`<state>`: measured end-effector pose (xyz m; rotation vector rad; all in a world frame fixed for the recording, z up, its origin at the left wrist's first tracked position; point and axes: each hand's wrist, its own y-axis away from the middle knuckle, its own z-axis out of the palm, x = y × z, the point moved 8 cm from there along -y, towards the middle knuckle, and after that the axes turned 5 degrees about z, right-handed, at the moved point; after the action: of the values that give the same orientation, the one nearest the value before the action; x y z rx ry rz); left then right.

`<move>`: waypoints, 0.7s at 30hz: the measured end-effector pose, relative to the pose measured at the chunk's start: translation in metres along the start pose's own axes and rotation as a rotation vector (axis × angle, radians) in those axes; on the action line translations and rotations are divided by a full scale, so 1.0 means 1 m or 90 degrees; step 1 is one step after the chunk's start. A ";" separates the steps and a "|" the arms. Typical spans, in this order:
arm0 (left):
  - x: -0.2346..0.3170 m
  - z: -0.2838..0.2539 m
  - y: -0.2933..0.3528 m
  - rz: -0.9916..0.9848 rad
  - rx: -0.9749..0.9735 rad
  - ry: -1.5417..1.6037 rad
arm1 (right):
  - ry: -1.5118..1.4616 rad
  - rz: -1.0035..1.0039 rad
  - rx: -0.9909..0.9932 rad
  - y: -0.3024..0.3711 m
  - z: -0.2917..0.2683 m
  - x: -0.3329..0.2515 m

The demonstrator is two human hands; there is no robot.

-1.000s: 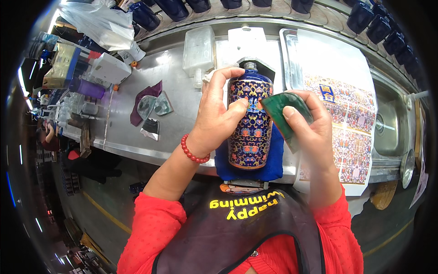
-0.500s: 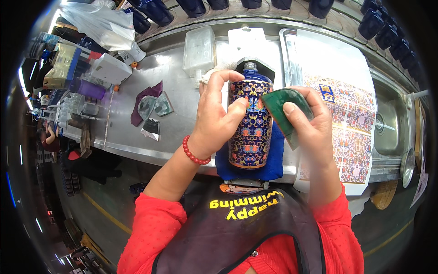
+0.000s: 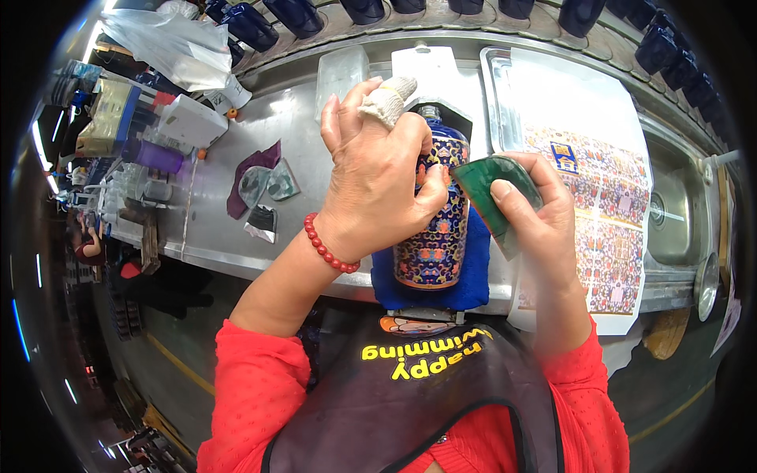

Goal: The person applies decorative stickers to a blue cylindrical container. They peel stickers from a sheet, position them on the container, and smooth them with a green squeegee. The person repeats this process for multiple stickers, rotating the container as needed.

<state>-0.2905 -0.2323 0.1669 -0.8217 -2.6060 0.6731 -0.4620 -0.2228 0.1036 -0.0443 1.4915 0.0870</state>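
Note:
A dark blue bottle (image 3: 432,256) covered in a colourful floral pattern lies with its neck pointing away from me, over a blue cloth (image 3: 473,276). Above its left side is my left hand (image 3: 374,181), fingers apart, with the thumb and index finger at the patterned surface; whether they touch it I cannot tell. A beige cloth wrap (image 3: 390,101) covers one finger of that hand. My right hand (image 3: 544,217) pinches a flat green scraper (image 3: 495,189) with a rounded corner, its edge close to the bottle's right side.
Printed pattern sheets (image 3: 615,205) lie on the right, beside a metal sink (image 3: 678,229). A clear plastic container (image 3: 341,75) stands behind my left hand. Loose flat scraper pieces (image 3: 264,181) rest on the metal counter at left. Blue bottles (image 3: 465,6) line the far edge.
My left hand has risen off its grip near the bottle's shoulder and turned, bringing the wrapped finger into view. My right hand and the green scraper have barely moved.

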 end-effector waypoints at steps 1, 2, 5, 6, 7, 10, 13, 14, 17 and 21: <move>0.001 0.000 -0.001 0.000 -0.012 -0.017 | -0.007 -0.006 -0.005 0.000 0.000 -0.001; 0.003 -0.001 -0.002 0.006 -0.016 -0.039 | -0.015 -0.001 -0.004 0.001 -0.001 0.000; 0.004 -0.002 -0.004 0.015 -0.026 -0.057 | -0.021 0.009 0.000 0.001 -0.003 0.002; 0.003 -0.003 -0.004 0.010 -0.020 -0.041 | -0.025 0.016 0.005 0.001 -0.004 0.003; 0.003 -0.004 -0.005 0.012 -0.011 -0.029 | -0.021 0.009 0.003 0.001 -0.003 0.003; 0.005 -0.005 -0.006 0.021 -0.005 -0.032 | -0.026 0.010 0.002 0.001 -0.004 0.004; 0.009 -0.004 -0.005 0.031 -0.010 -0.072 | -0.029 0.031 -0.009 0.001 -0.004 0.006; 0.010 -0.004 -0.005 0.034 -0.015 -0.093 | -0.027 0.045 -0.017 0.002 -0.003 0.008; 0.007 -0.007 -0.004 0.024 0.000 -0.097 | -0.024 0.046 -0.024 0.003 -0.001 0.006; -0.002 -0.012 0.001 0.013 0.044 -0.056 | -0.055 0.074 -0.051 0.002 0.007 0.008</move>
<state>-0.2839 -0.2289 0.1759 -0.8158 -2.6396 0.8170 -0.4550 -0.2202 0.0963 -0.0184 1.4035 0.2398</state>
